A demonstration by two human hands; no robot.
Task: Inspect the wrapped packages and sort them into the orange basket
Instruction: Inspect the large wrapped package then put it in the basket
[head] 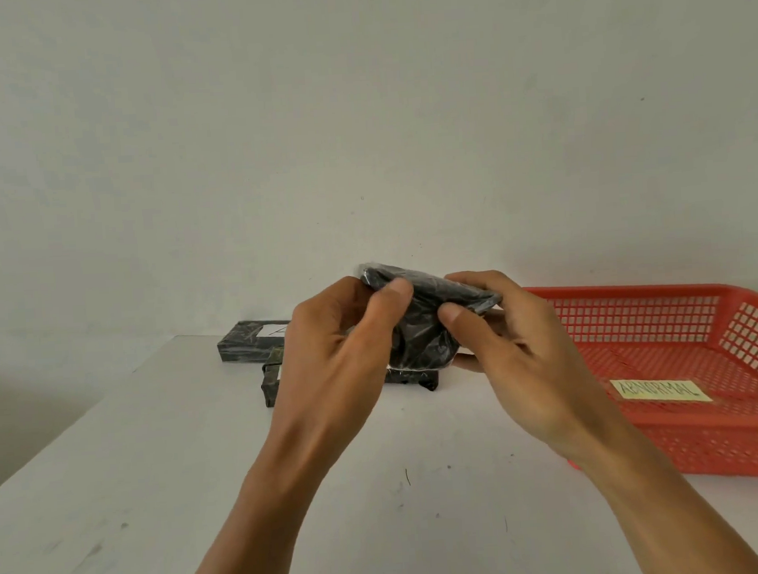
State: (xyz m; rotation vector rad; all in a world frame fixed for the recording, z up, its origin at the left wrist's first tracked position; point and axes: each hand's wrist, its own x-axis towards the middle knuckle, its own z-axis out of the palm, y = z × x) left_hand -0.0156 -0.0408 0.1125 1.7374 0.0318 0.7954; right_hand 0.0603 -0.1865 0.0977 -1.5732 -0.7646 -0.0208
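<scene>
Both hands are up over the white counter [165, 455], holding one dark wrapped package [419, 324] between them, clear of the surface. The left hand [341, 346] grips its left end, thumb pressed onto the near face and fingers curled behind. The right hand [514, 345] grasps the right end, thumb on the near face and the other fingers over the top edge and underneath. The package is wrapped in shiny black film and sits tilted, its left end higher than its right.

Behind the hands, near the far edge of the counter, lie more packages in dark mottled wrap. A long one [250, 344] lies flat towards the back left with a white label on top. A smaller one [271, 382] sits just in front of it, mostly hidden by the left wrist, and I can see another dark corner [418, 377] below the held package; whether that is a separate package or part of the same one, I can't tell from here.

To the right, the orange basket [689, 458] sits on the counter, a shallow mesh tray. A pale yellow label [658, 390] reading "ABNORMAL" lies in it. The held package is just to the left of the basket's near-left corner, not over it.
</scene>
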